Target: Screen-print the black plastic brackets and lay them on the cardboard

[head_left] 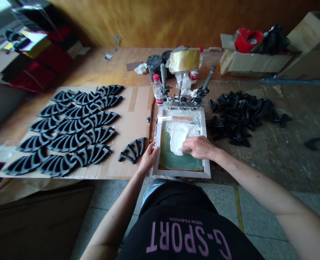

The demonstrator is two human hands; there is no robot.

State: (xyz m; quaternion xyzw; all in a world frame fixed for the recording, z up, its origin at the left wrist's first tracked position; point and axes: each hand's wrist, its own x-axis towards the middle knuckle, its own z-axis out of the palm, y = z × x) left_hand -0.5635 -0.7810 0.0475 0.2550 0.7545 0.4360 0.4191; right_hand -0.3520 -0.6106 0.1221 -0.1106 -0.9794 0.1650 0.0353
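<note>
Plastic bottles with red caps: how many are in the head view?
2. One clear plastic bottle with a red cap stands left of the screen frame's clamp; a second red-capped bottle is mostly hidden behind the yellowish tape roll. Others may be hidden.

Green screen (pixel 180 162) with white ink (pixel 180 135); black parts (pixel 70 128) on brown cardboard (pixel 134 119).

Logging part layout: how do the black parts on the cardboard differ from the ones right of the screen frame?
The parts on the cardboard lie flat in overlapping rows; the heap of parts is jumbled, with no order. The rows sit on a cardboard sheet, the heap on the bare table. The rows are left of the screen frame, the heap right. Both are black.
</note>
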